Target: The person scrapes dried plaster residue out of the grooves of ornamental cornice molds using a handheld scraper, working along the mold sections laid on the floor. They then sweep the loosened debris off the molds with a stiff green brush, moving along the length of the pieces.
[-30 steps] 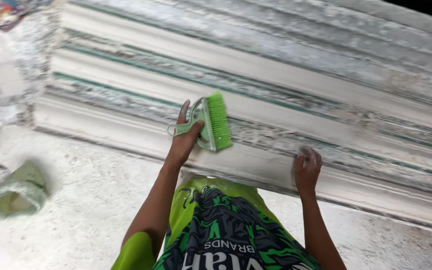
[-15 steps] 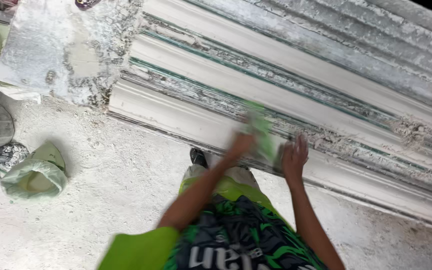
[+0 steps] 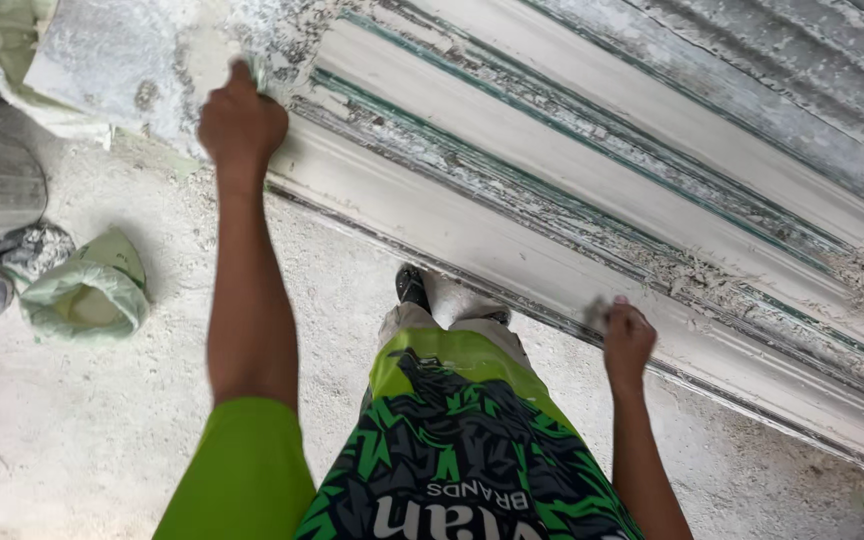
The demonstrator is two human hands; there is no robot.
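Two hands on the moulding (image 3: 652,215): left hand (image 3: 242,120), gripping the green brush (image 3: 257,72), has swept to its far left end; right hand (image 3: 627,335) clenched, resting on lower edge

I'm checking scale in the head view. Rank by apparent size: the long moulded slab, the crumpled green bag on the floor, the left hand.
1. Moulded slab, by far largest.
2. Crumpled green bag.
3. Left hand, though it is nearer the camera, so its true size is unsure.

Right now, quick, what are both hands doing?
Left hand: closed around something green, mostly hidden, at the long moulding's end.
Right hand: curled on the moulding's edge; holding anything cannot be told.
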